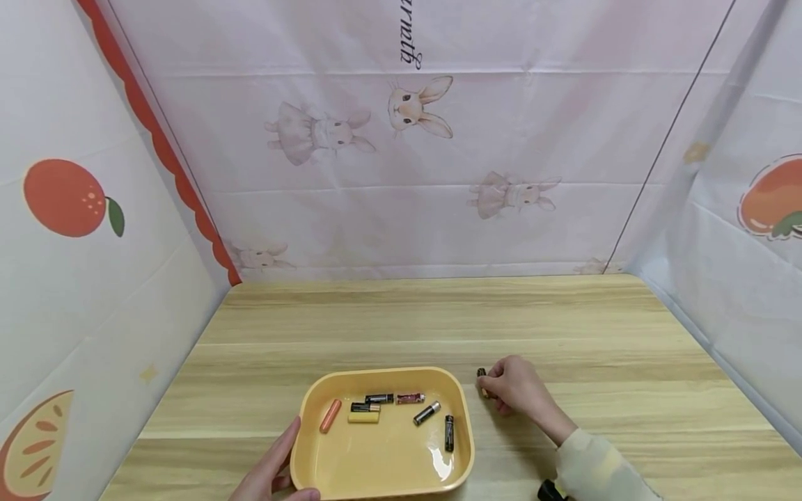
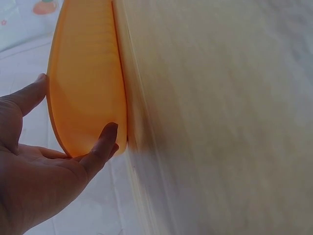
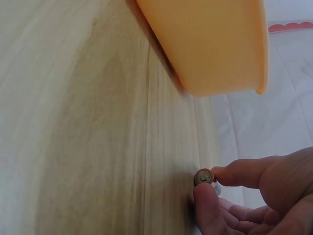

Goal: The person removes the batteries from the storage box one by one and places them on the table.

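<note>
A yellow tray [image 1: 382,491] stands on the wooden table, with several batteries inside: an orange one [image 1: 330,416], a yellow one [image 1: 363,418], a red one [image 1: 410,399] and dark ones such as the battery [image 1: 449,433] by its right wall. My left hand [image 1: 272,467] holds the tray at its near left corner, thumb at the rim and fingers against the outer wall [image 2: 83,88]. To the right of the tray, my right hand [image 1: 516,385] pinches a black and copper battery [image 1: 482,374] between thumb and finger, low over the table. Its round end shows in the right wrist view.
Pale fabric walls [image 1: 438,229] printed with rabbits and fruit close off the back and both sides of the table [image 1: 401,313]. A small black object [image 1: 550,491] shows by the right sleeve at the lower edge.
</note>
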Motion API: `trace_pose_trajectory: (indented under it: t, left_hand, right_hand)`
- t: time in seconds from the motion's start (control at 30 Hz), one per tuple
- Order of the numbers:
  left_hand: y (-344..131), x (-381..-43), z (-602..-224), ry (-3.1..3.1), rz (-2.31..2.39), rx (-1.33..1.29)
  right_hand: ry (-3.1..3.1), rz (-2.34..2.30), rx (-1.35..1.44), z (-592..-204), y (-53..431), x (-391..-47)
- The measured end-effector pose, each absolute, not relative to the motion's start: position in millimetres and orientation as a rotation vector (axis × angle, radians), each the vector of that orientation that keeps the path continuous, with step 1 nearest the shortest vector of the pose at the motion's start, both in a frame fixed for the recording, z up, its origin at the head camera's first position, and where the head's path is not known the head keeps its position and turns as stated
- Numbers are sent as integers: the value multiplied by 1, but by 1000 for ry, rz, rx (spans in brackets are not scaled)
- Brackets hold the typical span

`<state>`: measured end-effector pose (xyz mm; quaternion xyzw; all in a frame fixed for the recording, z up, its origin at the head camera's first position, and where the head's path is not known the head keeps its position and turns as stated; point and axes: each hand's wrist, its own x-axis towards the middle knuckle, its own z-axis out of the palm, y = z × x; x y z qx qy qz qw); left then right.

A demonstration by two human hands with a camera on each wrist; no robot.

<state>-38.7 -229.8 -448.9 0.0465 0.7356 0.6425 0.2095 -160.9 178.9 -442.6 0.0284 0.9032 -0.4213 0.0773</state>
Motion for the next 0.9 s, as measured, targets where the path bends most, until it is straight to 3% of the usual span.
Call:
trace_pose_trajectory:
  t: [0.9]
  left_hand:
    - [-230, -37, -450, 2070, 1789, 130]
  right_hand:
    - [2780, -1196, 17, -433, 187, -154]
